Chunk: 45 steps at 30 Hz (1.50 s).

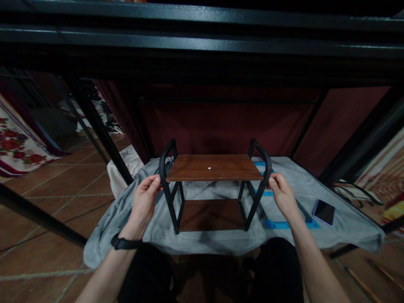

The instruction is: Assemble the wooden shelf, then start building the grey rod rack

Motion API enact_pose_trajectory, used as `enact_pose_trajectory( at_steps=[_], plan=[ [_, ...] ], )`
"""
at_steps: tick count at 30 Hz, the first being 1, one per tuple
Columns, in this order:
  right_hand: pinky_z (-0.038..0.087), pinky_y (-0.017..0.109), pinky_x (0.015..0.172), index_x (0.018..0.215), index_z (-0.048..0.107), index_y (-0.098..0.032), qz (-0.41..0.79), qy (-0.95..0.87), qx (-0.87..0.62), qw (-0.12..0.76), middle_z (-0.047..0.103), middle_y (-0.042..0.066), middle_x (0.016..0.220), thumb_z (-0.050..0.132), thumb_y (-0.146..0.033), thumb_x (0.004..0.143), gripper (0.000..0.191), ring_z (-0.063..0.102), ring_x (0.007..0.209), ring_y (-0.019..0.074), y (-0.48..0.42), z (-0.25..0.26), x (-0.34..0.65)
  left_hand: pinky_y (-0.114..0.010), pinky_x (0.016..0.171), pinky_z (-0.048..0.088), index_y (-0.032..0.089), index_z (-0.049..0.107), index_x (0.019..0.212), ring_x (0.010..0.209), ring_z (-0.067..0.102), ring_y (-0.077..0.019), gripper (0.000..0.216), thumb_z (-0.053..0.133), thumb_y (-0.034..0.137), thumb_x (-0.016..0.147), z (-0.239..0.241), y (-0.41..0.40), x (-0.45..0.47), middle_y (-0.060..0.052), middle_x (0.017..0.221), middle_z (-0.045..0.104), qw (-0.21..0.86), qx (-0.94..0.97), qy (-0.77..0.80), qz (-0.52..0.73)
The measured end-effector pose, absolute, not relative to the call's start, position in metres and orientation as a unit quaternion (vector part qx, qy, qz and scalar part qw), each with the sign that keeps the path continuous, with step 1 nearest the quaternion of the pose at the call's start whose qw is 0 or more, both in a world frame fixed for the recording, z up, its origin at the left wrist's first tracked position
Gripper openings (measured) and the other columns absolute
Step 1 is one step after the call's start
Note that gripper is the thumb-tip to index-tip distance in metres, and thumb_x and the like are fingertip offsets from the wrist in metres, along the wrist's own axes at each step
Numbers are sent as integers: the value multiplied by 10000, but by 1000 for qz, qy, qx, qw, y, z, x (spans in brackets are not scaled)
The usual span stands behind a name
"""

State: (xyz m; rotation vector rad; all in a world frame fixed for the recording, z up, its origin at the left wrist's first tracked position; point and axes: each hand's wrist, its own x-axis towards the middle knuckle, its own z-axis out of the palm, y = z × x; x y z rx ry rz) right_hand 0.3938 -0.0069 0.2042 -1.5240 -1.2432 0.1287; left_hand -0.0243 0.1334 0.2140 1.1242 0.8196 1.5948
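A small two-tier shelf rack (214, 168) stands upright in front of me, with brown wood-grain boards and curved black metal side frames. My left hand (145, 193) is closed, its thumb and fingertips pinched against the outer face of the left side frame (168, 198), level with the upper board. On the opposite side, my right hand (282, 191) is pinched the same way at the right side frame (259, 198). Anything small between the fingertips of either hand is hidden. The lower board (212, 215) sits between the frame legs near the cloth. A tiny white spot (209, 168) shows on the upper board.
Grey cloth (217, 244) covers the low table under the rack. Blue-and-black frame pieces (277, 224) and a phone (324, 211) lie to the right. A dark metal beam (202, 44) crosses overhead; a black post (97, 126) slants at left. Dark red panels (227, 122) stand behind.
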Motion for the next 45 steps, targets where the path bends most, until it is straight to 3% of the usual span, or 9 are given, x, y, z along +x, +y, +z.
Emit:
enact_pose_trajectory(
  at_steps=[18, 45],
  plan=[
    [499, 362, 742, 1025, 601, -269, 88, -507, -608, 606, 635, 7, 839, 542, -537, 921, 294, 608, 764, 196, -6, 195, 395, -204, 664, 450, 181, 746, 898, 729, 566, -97, 293, 837, 382, 704, 205, 130, -24, -2, 845, 672, 493, 456, 340, 658],
    [460, 342, 712, 854, 553, -269, 123, -508, -616, 590, 586, -16, 700, 521, -566, 916, 305, 563, 698, 191, -6, 203, 393, -223, 678, 439, 181, 726, 887, 708, 569, -100, 330, 847, 381, 654, 201, 140, -25, 13, 815, 669, 446, 459, 371, 673]
  ],
)
